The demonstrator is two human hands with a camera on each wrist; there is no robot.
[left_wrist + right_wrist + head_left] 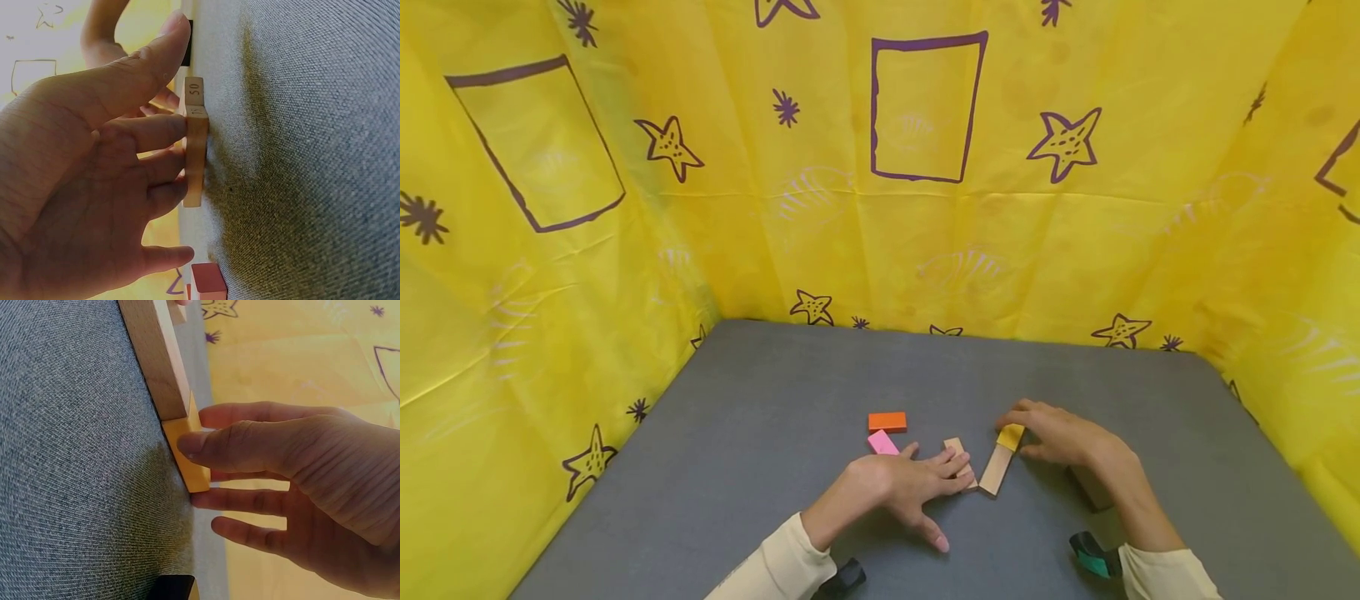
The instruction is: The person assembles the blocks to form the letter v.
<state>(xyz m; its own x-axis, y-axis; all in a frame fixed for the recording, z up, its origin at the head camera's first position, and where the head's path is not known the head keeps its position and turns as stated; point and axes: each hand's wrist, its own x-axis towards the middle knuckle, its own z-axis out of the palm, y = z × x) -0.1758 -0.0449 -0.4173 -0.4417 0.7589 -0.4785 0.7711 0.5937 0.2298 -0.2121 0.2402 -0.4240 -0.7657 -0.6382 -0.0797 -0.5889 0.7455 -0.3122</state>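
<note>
My right hand [1063, 433] pinches a yellow block [1011, 437] between thumb and fingers. That block lies end to end with a plain wooden block [997, 471], its end against it in the right wrist view. A second wooden block [952, 444] slants toward the first, and their near ends meet in a V. Over this slanted block my left hand [902, 483] lies with fingers spread and fairly straight, fingertips touching it. Numbers show on the two wooden blocks' ends [194, 90] in the left wrist view.
A pink block [882, 442] lies just beyond my left hand, close to an orange block [887, 422]. Under my right forearm sits a dark block [1088, 487], partly hidden. Yellow patterned cloth [850, 225] walls in the grey tabletop [760, 400].
</note>
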